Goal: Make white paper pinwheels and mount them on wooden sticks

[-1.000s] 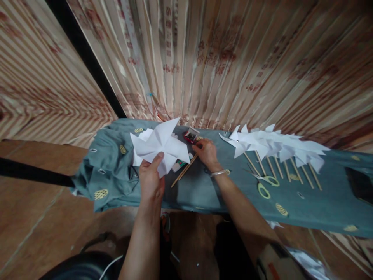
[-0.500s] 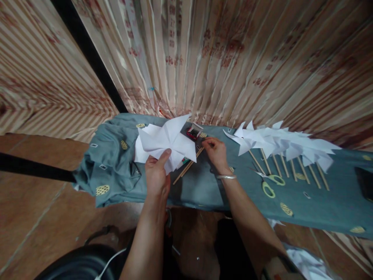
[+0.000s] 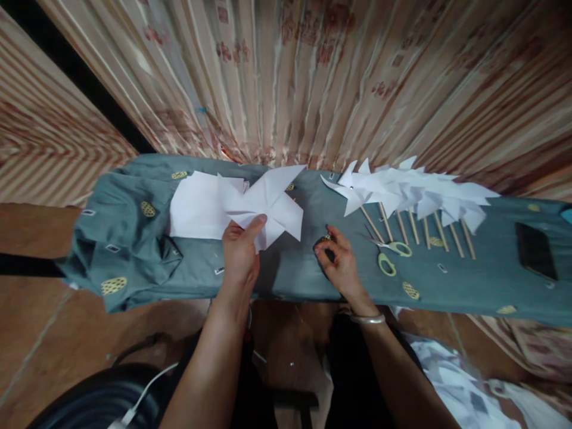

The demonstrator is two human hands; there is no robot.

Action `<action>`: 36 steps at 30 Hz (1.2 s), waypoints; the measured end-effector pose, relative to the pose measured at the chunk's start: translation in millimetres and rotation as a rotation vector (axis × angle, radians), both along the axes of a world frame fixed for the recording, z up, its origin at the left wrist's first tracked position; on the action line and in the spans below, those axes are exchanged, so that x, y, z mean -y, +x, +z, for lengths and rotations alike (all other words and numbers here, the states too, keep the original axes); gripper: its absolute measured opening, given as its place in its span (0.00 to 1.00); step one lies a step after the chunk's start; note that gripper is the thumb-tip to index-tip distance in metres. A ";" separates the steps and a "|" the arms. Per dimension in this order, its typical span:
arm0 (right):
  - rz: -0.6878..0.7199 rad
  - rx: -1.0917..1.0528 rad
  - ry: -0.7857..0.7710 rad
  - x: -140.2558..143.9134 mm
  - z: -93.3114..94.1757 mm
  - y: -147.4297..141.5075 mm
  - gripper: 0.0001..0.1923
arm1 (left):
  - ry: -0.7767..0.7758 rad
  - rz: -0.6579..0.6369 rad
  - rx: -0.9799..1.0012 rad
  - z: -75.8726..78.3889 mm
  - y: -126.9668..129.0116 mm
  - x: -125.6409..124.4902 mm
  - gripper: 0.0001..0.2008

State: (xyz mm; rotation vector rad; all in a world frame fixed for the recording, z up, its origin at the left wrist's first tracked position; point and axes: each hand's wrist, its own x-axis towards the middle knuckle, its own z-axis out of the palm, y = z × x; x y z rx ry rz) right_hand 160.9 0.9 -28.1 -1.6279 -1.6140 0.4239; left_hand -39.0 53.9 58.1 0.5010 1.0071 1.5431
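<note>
My left hand pinches a white paper pinwheel near its centre, thumb on top, and holds it over the cloth-covered table. Beneath and left of it lies a stack of white paper sheets. My right hand hovers apart from the pinwheel, fingers curled and thumb bent in toward them; whatever it pinches is too small to make out. To its right are scissors with green handles. Farther right, several finished white pinwheels on wooden sticks lie overlapping in a row.
The table has a grey-green cloth with yellow pineapple prints. A black phone lies at the right. A pleated curtain hangs close behind. Below stand a black stool and, at lower right, a heap of white paper.
My right hand has drawn back toward me, its fingers turned up. The pinwheel in my left hand now covers the small red box and loose sticks. The view has shifted right.
</note>
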 end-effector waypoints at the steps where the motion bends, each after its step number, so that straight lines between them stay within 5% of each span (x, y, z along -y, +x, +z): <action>1: -0.003 0.019 -0.006 1.1 1.8 2.6 0.07 | 0.002 -0.012 -0.010 -1.2 4.4 0.2 0.14; 13: -0.063 0.083 0.022 7.7 29.4 9.5 0.12 | 0.018 -0.107 -0.043 -11.1 36.7 -0.2 0.12; 25: -0.009 0.309 -0.156 -3.6 35.9 -8.0 0.08 | 0.004 -0.118 -0.037 -14.9 36.7 1.7 0.12; 36: 0.057 0.481 -0.042 8.3 33.0 -11.8 0.10 | -0.001 -0.117 -0.046 -15.3 33.4 4.4 0.13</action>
